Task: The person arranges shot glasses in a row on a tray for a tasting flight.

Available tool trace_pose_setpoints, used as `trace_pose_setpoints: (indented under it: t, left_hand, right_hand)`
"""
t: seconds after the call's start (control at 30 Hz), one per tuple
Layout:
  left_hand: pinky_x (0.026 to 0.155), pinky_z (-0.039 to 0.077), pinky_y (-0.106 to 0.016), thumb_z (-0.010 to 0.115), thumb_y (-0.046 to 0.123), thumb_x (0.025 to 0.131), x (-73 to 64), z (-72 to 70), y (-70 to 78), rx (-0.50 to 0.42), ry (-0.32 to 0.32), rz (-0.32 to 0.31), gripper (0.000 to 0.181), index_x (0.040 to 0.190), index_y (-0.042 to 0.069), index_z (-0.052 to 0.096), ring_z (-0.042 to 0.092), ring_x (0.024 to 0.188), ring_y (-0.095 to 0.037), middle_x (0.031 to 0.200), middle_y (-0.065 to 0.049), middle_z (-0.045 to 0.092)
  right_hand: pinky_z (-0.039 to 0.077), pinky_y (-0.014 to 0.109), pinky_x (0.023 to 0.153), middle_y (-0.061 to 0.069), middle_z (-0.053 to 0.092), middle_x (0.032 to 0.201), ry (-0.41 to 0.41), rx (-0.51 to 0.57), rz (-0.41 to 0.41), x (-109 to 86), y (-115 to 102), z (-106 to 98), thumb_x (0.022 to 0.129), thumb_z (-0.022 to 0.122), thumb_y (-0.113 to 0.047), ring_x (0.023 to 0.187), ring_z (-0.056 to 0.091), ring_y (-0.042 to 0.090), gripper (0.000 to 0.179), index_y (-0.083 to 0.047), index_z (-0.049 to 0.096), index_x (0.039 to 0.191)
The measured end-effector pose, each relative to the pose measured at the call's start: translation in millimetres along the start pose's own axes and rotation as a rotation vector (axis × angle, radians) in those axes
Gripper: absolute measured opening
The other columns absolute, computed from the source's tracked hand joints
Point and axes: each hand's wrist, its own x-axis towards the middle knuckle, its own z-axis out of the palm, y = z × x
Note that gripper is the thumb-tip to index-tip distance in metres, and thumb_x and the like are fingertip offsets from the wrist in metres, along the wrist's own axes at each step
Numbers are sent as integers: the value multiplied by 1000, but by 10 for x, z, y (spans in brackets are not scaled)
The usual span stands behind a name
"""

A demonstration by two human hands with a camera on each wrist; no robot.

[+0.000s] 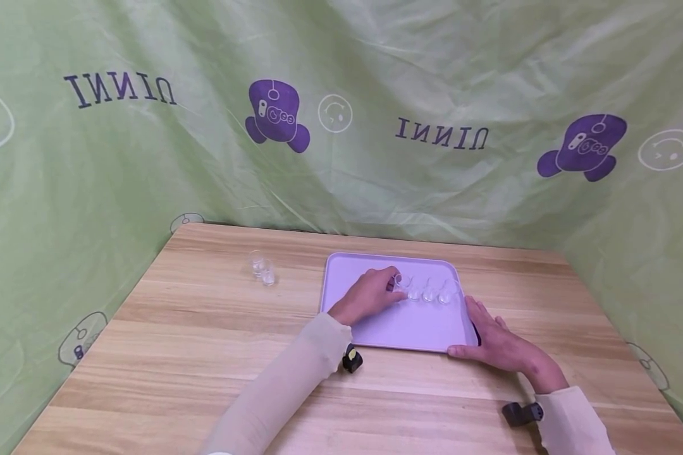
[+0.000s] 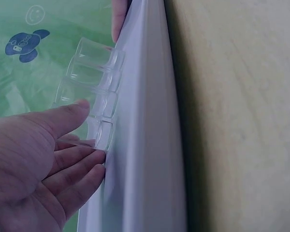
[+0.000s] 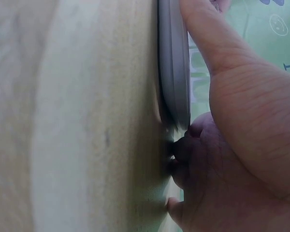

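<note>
On a lilac tray [image 1: 410, 328], several small clear cups [image 1: 429, 294] stand in a side-by-side row. My left hand [image 1: 372, 292] reaches over the tray from its left and holds the leftmost cup [image 2: 102, 135] between thumb and fingers. In the left wrist view that cup's base is right at the tray surface, close against its neighbour. At the tray's near right corner lies my right hand [image 1: 498, 341], its thumb along the front edge and its extended fingers against the right side. The right wrist view shows the thumb [image 3: 217, 38] beside the tray rim.
Two more clear cups [image 1: 268, 275] stand close together on the wooden table [image 1: 193, 328], left of the tray. A green printed curtain [image 1: 353, 189] hangs behind the table and on both sides.
</note>
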Motion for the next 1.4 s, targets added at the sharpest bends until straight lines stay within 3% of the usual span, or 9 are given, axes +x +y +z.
trace_pose_setpoints:
  t: [0.33, 0.6, 0.83, 1.07, 1.4]
  left_hand:
    - [81, 52, -26, 80, 35, 92, -12, 8, -27, -42, -11, -1, 46, 127, 10, 62, 63, 91, -11, 102, -1, 69]
    - [93, 52, -32, 77, 39, 94, -53, -12, -76, -62, -3, -6, 63, 143, 9, 50, 66, 109, -18, 121, -7, 69]
    - [98, 51, -35, 76, 43, 94, -152, -153, -151, -90, 11, -2, 66, 145, 12, 49, 64, 116, -20, 128, -9, 67]
    - [99, 50, -37, 74, 39, 95, -257, -301, -225, -75, 8, 43, 62, 145, 9, 50, 63, 119, -22, 128, -12, 67]
    - [100, 51, -40, 75, 37, 96, -410, -479, -325, -47, 71, 74, 62, 145, 6, 51, 61, 121, -23, 130, -11, 65]
  right_hand:
    - [3, 82, 107, 39, 10, 161, -2, -2, 1, 0, 10, 4, 88, 80, -45, 147, 4, 60, 116, 9, 6, 159]
    - [3, 82, 107, 40, 10, 161, 6, 6, -4, -8, 27, 12, 88, 80, -45, 147, 4, 60, 116, 10, 6, 159]
    - [4, 82, 106, 41, 11, 160, 10, 5, -12, -4, 33, 13, 87, 81, -44, 146, 5, 60, 117, 11, 6, 158]
    - [4, 82, 106, 41, 11, 160, 11, 1, -14, -13, 35, 25, 88, 81, -44, 146, 5, 60, 116, 11, 7, 158]
    - [3, 81, 107, 40, 10, 160, 0, 2, -4, 5, 30, 2, 88, 80, -44, 147, 4, 60, 117, 11, 6, 159]
